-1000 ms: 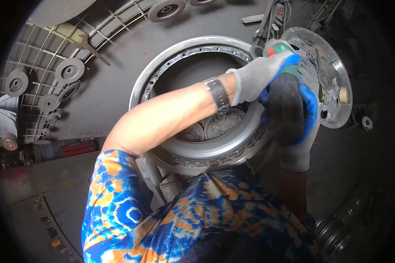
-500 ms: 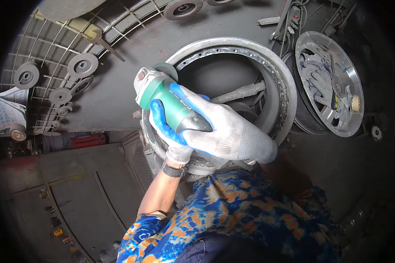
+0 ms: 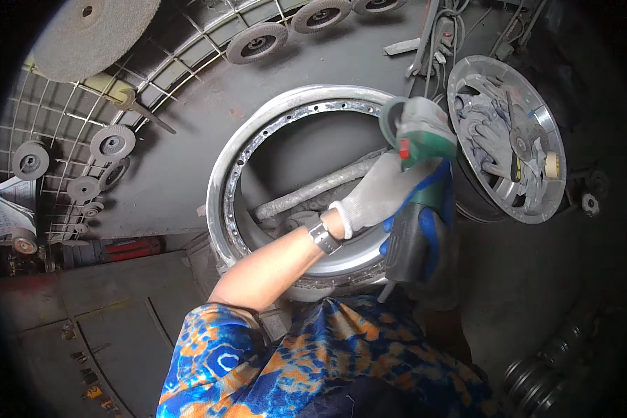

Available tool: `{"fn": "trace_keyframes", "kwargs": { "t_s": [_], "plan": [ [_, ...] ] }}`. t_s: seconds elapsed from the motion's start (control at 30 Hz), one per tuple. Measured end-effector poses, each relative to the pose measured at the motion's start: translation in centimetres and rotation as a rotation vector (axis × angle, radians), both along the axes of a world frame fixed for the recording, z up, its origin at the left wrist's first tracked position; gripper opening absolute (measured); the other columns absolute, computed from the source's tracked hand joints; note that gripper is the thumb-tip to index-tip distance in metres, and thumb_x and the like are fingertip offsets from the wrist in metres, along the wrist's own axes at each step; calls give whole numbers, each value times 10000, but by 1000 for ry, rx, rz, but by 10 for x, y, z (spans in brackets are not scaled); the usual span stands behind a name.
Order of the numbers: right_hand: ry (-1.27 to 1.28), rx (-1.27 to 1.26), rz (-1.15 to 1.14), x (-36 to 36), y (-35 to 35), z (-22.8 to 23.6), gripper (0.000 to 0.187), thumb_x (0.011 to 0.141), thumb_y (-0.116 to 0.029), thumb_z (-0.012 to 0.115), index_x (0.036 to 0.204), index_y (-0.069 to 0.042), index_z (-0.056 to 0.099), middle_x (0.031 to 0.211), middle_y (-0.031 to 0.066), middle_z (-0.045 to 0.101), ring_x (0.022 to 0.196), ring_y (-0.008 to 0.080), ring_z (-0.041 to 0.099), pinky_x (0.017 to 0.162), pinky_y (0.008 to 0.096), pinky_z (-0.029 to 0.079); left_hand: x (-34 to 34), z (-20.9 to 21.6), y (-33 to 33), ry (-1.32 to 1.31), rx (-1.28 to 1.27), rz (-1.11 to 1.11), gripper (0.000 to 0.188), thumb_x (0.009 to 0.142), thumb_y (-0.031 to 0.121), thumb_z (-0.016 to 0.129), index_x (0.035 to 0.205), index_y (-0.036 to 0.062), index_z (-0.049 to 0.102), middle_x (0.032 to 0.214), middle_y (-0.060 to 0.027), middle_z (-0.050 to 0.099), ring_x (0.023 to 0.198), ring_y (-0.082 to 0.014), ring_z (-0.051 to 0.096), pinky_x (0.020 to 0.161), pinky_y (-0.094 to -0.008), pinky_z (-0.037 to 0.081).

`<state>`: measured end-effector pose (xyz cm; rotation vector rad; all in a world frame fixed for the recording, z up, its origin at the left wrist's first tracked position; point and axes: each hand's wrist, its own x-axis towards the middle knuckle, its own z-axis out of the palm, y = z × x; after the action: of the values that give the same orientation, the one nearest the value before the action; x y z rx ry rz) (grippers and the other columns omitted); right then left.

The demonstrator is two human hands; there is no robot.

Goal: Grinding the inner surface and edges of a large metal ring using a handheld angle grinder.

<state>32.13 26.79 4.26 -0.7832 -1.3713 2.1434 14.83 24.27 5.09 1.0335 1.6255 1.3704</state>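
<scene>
My left hand [image 3: 383, 189], in a white glove with blue-coated fingers, reaches across and closes round the green front body of an angle grinder [image 3: 435, 141]. The grinder's disc [image 3: 391, 121] is at the upper left of its head, over the right side of a bare metal wheel rim [image 3: 219, 182]. My right hand [image 3: 430, 244] grips the dark rear body; its blue fingertips show, while the rest is dim and partly hidden. The rim has a ring of small holes round its opening, and a rough bar [image 3: 313, 189] shows through it. I cannot tell whether the disc touches the rim.
A second wheel rim [image 3: 559, 171] leans at the right, holding gloves, a used disc and a tape roll. Several abrasive discs [image 3: 258, 43] hang on a wire rack [image 3: 59, 125] at the far left. Cables [image 3: 444, 42] hang at the back; stacked metal parts [image 3: 536, 383] lie low right.
The grinder has swung from the rim's left side to its right side, with both hands on it. My left forearm now crosses the rim, and the view has shifted slightly.
</scene>
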Motion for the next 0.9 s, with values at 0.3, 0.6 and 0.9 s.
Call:
{"fn": "trace_keyframes", "kwargs": {
  "t_s": [0.3, 0.6, 0.9],
  "plan": [
    [-38, 454, 134, -41, -11, -25, 773, 1033, -145, 639, 1658, -15, 202, 1496, 192, 534, 1243, 276, 642, 1048, 396, 547, -21, -12, -52, -130, 40, 76, 394, 1083, 354, 637, 1215, -11, 711, 966, -81, 744, 869, -131, 633, 814, -337, 542],
    [48, 743, 811, -108, -30, 11, 975, 877, -117, 735, 1683, 43, 210, 1561, 316, 503, 1463, 336, 518, 1227, 407, 380, -13, -90, -168, -514, 432, 606, 558, 1053, 196, 617, 1546, -12, 461, 1441, -166, 607, 1289, -255, 625, 1087, -404, 526],
    [-15, 520, 518, -84, 2, 5, 946, 873, -86, 718, 1672, 64, 233, 1443, 274, 589, 1339, 283, 593, 1152, 377, 444, -29, -58, -102, -291, 329, 432, 473, 990, 108, 722, 1430, -7, 592, 1299, -97, 684, 1137, -154, 654, 976, -329, 562]
  ]
}}
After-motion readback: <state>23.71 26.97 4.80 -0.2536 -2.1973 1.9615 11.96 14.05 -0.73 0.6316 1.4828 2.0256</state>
